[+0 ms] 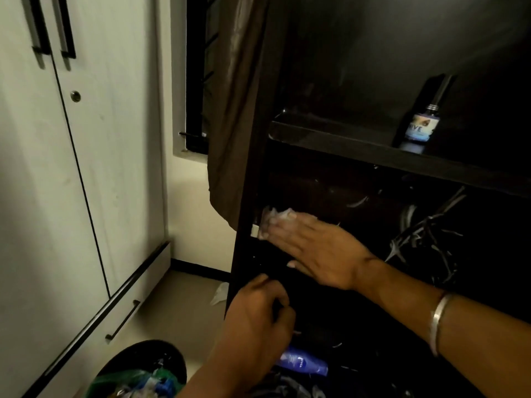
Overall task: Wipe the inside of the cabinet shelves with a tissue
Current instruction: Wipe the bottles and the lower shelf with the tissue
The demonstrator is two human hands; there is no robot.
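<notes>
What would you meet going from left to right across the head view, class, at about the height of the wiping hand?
White wardrobe doors → brown curtain → tissue → right hand → tangle of cables inside the dark cabinet.

The room is dim, lit mostly on its left side. A pale wardrobe [43, 168] fills the left wall, its two doors [115, 139] fitted with long dark handles [67, 27] and a round lock [75, 96]; a drawer [126, 308] with a dark bar handle runs along its base. Beyond it stands a cream wall [189, 214] with a dark skirting strip [198, 268] at the floor. A window [198, 73] with dark bars sits above, and a brown curtain [232, 116] hangs over its right part. The floor [178, 305] is light tile. A black bin [143, 369] lined with a green bag stands at the lower edge.
</notes>
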